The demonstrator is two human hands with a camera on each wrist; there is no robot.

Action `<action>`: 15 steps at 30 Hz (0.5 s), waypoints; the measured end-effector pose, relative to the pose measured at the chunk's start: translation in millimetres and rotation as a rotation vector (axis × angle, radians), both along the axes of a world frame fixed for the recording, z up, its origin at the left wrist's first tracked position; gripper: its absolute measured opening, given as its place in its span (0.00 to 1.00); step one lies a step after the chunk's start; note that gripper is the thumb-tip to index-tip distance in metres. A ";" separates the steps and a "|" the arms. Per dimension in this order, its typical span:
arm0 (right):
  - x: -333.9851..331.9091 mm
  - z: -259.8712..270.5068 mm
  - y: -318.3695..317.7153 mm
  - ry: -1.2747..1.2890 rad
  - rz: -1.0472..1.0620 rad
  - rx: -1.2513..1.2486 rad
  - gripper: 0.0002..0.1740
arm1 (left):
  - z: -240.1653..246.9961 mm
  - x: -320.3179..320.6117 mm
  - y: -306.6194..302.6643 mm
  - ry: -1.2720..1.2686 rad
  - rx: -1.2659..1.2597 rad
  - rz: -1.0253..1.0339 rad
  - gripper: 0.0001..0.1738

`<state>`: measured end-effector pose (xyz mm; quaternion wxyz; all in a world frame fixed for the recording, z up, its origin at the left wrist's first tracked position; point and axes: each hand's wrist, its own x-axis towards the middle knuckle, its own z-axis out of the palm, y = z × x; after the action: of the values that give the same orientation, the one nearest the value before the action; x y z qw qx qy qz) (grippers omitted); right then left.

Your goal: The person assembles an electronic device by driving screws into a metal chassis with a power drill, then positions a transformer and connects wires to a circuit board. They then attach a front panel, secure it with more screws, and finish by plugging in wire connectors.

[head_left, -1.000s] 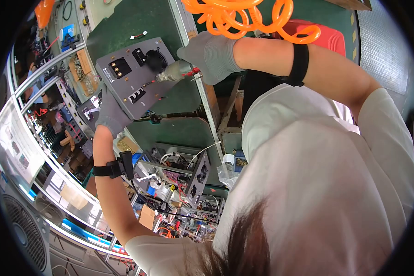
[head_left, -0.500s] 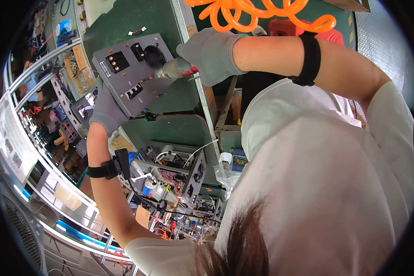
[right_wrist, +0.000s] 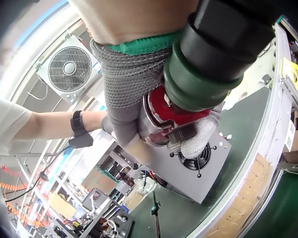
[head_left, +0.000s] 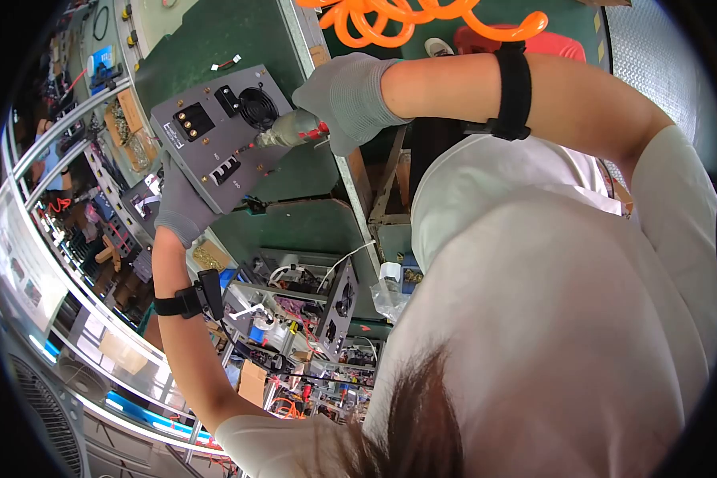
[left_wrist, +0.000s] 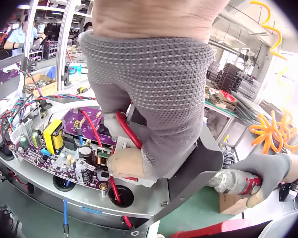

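Note:
The gray metal panel (head_left: 203, 177) of an equipment case stands over the green bench, with a round fan (head_left: 257, 107) and a circuit breaker (head_left: 225, 170) set in it. My gloved left hand (left_wrist: 149, 104) reaches inside the case, its fingers curled round the white body of the breaker (left_wrist: 120, 145) beside thick red cables (left_wrist: 128, 130). Gloved too, my right hand (head_left: 342, 99) grips a power screwdriver (head_left: 295, 127) wrapped in clear film with red marks. Its bit meets the panel close beside the breaker. In the right wrist view the screwdriver's green and black rear end (right_wrist: 203, 64) hides much of the palm.
Inside the case lies a populated circuit board (left_wrist: 72, 158). An orange coiled hose (head_left: 390, 17) hangs over the bench's right side, near a red object (head_left: 518, 41). Another open case (head_left: 319, 299) sits nearer my body, and parts boxes (head_left: 131, 123) line the far side.
In the head view, the panel and both hands shift slightly left. The screwdriver bit stays beside the breaker, the left hand keeps its hold, and the orange hose sways.

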<state>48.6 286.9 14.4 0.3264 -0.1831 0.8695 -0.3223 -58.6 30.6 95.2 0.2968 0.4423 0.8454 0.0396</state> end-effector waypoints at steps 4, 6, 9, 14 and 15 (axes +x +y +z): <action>3.0 -1.9 -0.5 0.003 -0.007 -0.037 0.25 | -0.5 5.9 0.8 -0.047 0.066 0.107 0.20; 1.3 -4.6 -2.2 -0.005 0.001 -0.040 0.25 | -6.8 8.7 -6.2 -0.112 0.066 0.181 0.21; -4.1 -9.4 -4.2 0.031 0.021 0.010 0.24 | -9.5 9.1 -13.7 -0.205 0.064 0.288 0.23; -6.1 -6.0 3.4 0.068 0.020 -0.013 0.22 | -11.1 4.0 -18.1 -0.357 0.063 0.458 0.27; -6.1 -6.9 3.6 0.068 0.020 -0.014 0.22 | -11.1 3.9 -18.3 -0.389 0.063 0.492 0.27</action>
<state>42.6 290.5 7.5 0.2984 -0.2050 0.8761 -0.3184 -54.8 12.3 84.2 0.4204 0.2176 0.8528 0.2203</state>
